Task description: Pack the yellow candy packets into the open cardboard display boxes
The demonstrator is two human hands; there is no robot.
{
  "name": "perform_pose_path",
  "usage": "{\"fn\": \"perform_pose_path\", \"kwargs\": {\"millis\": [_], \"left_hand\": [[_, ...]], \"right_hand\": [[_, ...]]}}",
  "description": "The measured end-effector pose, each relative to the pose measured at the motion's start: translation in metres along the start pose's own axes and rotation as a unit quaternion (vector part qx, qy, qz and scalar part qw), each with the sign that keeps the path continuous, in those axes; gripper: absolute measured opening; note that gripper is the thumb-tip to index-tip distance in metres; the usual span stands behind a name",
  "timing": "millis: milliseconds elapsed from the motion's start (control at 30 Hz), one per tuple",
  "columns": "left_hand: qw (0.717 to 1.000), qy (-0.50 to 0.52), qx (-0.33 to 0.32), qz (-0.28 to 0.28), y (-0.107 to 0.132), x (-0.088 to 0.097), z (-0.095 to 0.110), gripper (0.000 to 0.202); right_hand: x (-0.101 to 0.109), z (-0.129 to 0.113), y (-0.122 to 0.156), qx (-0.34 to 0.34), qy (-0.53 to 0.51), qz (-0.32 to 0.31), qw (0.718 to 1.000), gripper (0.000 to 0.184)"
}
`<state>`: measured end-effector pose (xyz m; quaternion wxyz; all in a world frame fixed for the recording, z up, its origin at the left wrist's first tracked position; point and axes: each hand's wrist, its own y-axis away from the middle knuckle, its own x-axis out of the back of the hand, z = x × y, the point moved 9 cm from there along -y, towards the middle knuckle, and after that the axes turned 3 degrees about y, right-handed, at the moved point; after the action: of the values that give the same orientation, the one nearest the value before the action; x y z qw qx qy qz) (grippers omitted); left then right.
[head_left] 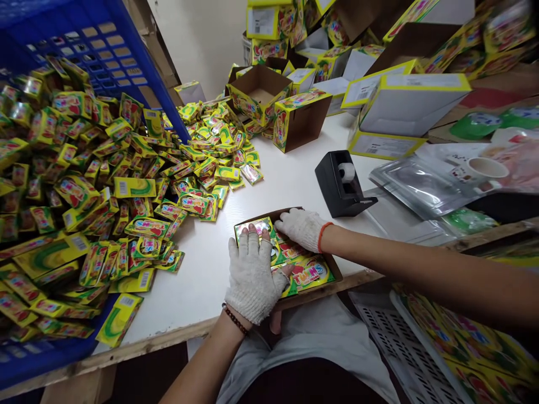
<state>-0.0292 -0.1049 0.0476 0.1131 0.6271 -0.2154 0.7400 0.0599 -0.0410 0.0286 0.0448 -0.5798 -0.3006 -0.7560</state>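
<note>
An open cardboard box with brown inner walls lies at the table's near edge, holding small yellow-green packets printed "TWINS". My left hand, in a white knit glove with bare fingertips, rests over the box's left part. Its fingers are apart and lie on the packets. On the far side of the box, my right hand, also gloved and with an orange band at the cuff, lies over the packets with its fingers stretched out. The fingers partly hide what lies under them.
A blue crate, tipped on its side, spills a large heap of packets on the left. Behind the box stands a black tape dispenser. Empty cartons pile up at the back. Plastic trays and a mug lie at right.
</note>
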Motion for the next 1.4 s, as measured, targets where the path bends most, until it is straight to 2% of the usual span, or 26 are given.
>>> {"fn": "perform_pose_path", "kwargs": {"millis": [200,267,300,367,433,500,567,633,700,767,833,867,967,1000,1033,1067,1100,1133,1167,1200,1233,1300,1367,1400], "left_hand": [[0.999,0.052,0.01,0.006,0.007,-0.003,0.001,0.076],[0.994,0.103,0.01,0.039,0.008,-0.002,-0.006,0.065],[0.99,0.128,0.017,0.065,0.007,0.001,-0.016,0.059],[0.981,0.144,0.05,0.119,0.001,0.009,-0.051,0.051],[0.978,0.093,0.115,0.145,-0.009,0.019,-0.103,0.049],[0.973,-0.004,0.2,0.114,-0.018,0.026,-0.161,0.051],[0.961,-0.074,0.263,0.053,-0.02,0.027,-0.21,0.049],[0.958,-0.103,0.269,0.007,-0.02,0.022,-0.237,0.033],[0.962,-0.084,0.258,0.015,-0.017,0.019,-0.244,0.015],[0.959,0.022,0.275,0.069,-0.01,0.02,-0.24,0.01],[0.935,0.157,0.297,0.119,-0.004,0.023,-0.229,0.017],[0.921,0.215,0.296,0.133,-0.003,0.026,-0.219,0.019],[0.884,0.362,0.251,0.156,-0.004,0.041,-0.177,0.027],[0.865,0.418,0.228,0.157,-0.005,0.046,-0.161,0.029],[0.845,0.47,0.204,0.151,-0.008,0.05,-0.144,0.03],[0.834,0.505,0.176,0.134,-0.012,0.054,-0.125,0.029],[0.84,0.51,0.146,0.109,-0.016,0.057,-0.105,0.026],[0.86,0.49,0.115,0.085,-0.021,0.061,-0.085,0.023],[0.889,0.446,0.085,0.066,-0.025,0.064,-0.067,0.021],[0.918,0.388,0.06,0.058,-0.029,0.068,-0.051,0.018],[0.941,0.332,0.039,0.059,-0.033,0.071,-0.037,0.015],[0.958,0.278,0.02,0.07,-0.038,0.074,-0.023,0.013],[0.95,0.301,0.019,0.084,-0.038,0.073,-0.026,0.018],[0.944,0.314,0.026,0.096,-0.036,0.071,-0.035,0.023]], "right_hand": [[-0.013,-0.009,0.014,-0.055,-0.032,-0.005,0.998,0.041],[-0.021,-0.014,0.015,-0.045,-0.04,-0.006,0.998,0.044],[-0.024,-0.015,0.015,-0.04,-0.039,-0.008,0.998,0.045],[-0.026,-0.014,0.012,-0.036,-0.032,-0.012,0.999,0.047],[-0.024,-0.012,0.008,-0.025,-0.031,-0.018,0.999,0.047],[-0.019,-0.012,0.005,-0.012,-0.029,-0.025,0.999,0.045],[-0.014,-0.01,0.003,-0.016,-0.024,-0.029,0.999,0.043],[-0.012,-0.007,0.0,-0.026,-0.034,-0.036,0.998,0.045],[-0.013,-0.005,-0.004,-0.018,-0.057,-0.047,0.997,0.056],[-0.015,-0.004,-0.01,0.009,-0.066,-0.063,0.996,0.073],[-0.015,-0.001,-0.014,0.03,-0.059,-0.075,0.995,0.081],[-0.014,0.001,-0.015,0.035,-0.057,-0.081,0.994,0.079],[-0.006,0.01,-0.008,0.024,-0.071,-0.108,0.991,0.052],[0.003,0.014,-0.003,0.011,-0.084,-0.095,0.992,0.045],[0.018,0.018,0.003,-0.007,-0.1,-0.054,0.994,0.042],[0.039,0.02,0.011,-0.018,-0.116,0.014,0.993,0.043],[0.064,0.02,0.021,-0.015,-0.125,0.097,0.987,0.045],[0.089,0.015,0.033,0.006,-0.124,0.176,0.976,0.046],[0.109,0.007,0.045,0.041,-0.111,0.234,0.965,0.046],[0.123,-0.002,0.055,0.08,-0.088,0.263,0.958,0.042],[0.13,-0.011,0.061,0.112,-0.058,0.264,0.956,0.038],[0.126,-0.014,0.064,0.121,-0.007,0.211,0.97,0.03],[0.107,0.003,0.061,0.064,0.008,0.134,0.989,0.028],[0.094,0.015,0.058,0.031,0.001,0.093,0.995,0.028]]}}
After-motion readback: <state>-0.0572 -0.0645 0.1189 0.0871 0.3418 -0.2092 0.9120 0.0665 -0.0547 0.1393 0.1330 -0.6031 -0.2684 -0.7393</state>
